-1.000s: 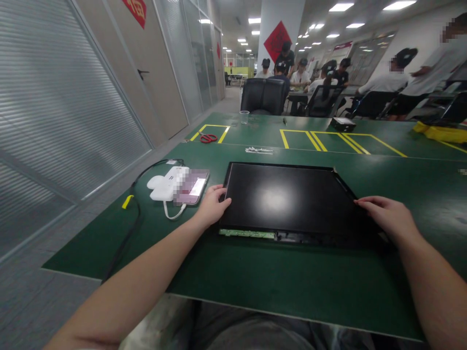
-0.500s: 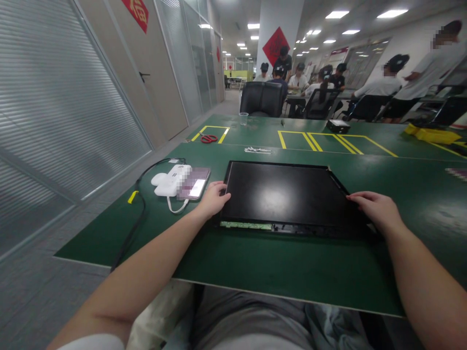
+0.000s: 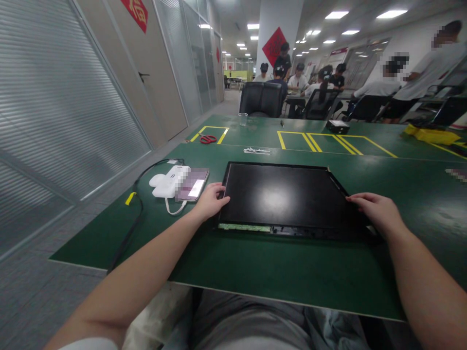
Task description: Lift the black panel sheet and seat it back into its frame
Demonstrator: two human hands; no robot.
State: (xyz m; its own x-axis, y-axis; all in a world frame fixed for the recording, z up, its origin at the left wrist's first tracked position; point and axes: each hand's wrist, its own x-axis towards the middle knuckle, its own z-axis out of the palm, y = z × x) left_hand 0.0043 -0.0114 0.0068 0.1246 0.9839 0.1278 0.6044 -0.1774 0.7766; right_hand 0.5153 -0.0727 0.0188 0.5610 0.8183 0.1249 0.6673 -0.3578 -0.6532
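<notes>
A black display panel [image 3: 277,194] lies screen up on the green table [image 3: 277,267], with a strip of green circuit board [image 3: 244,227] along its near edge. My left hand [image 3: 211,200] grips the panel's left edge, thumb on top and fingers at the side. At the right edge, my right hand [image 3: 377,209] pinches the panel's rim between thumb and fingers. The undersides of the fingers are partly hidden on both sides.
Left of the panel lie a phone [image 3: 195,184], a white device [image 3: 171,181] and a black cable [image 3: 136,223]. Beyond are red-handled scissors [image 3: 208,139], small white pieces [image 3: 257,151], a clear cup [image 3: 242,119] and a black box [image 3: 337,127]. Several people sit or stand behind.
Both hands keep their hold and the panel stays in nearly the same place. The view has shifted very slightly.
</notes>
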